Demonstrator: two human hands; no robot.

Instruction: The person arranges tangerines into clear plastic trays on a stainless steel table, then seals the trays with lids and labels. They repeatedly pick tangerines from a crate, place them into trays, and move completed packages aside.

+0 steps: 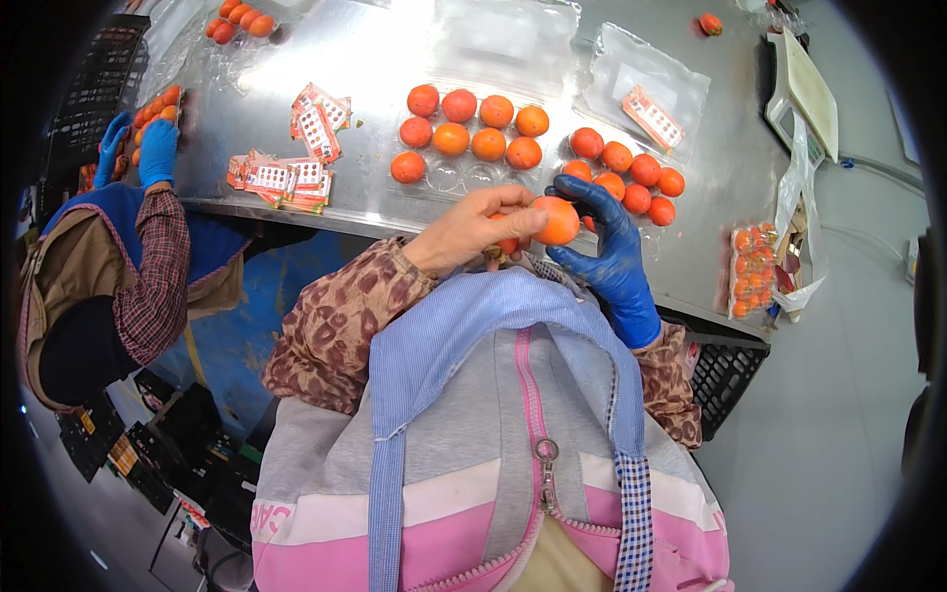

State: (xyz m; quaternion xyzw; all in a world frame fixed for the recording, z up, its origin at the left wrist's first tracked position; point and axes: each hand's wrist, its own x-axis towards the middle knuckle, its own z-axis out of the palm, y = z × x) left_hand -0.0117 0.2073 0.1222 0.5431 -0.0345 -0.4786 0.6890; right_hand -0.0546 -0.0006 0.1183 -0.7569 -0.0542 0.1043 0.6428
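Note:
My bare left hand (481,226) holds an orange persimmon, partly hidden by its fingers. A second, larger persimmon (556,220) lies between my left fingertips and my right hand (610,255), which wears a blue glove with thumb and fingers apart around the fruit; whether the glove touches it is hard to tell. Beyond my hands a clear plastic tray (444,174) holds several persimmons, with bare hollows in its near row. To its right, another clear tray (651,231) holds several more, partly hidden by the glove.
Printed cards (285,180) lie in piles on the metal table (355,200). One card (652,118) rests on a plastic lid. A scale (803,111) and a filled fruit pack (752,270) stand right. A co-worker's blue-gloved hand (157,152) touches a fruit tray at left. Below right is a black crate (729,377).

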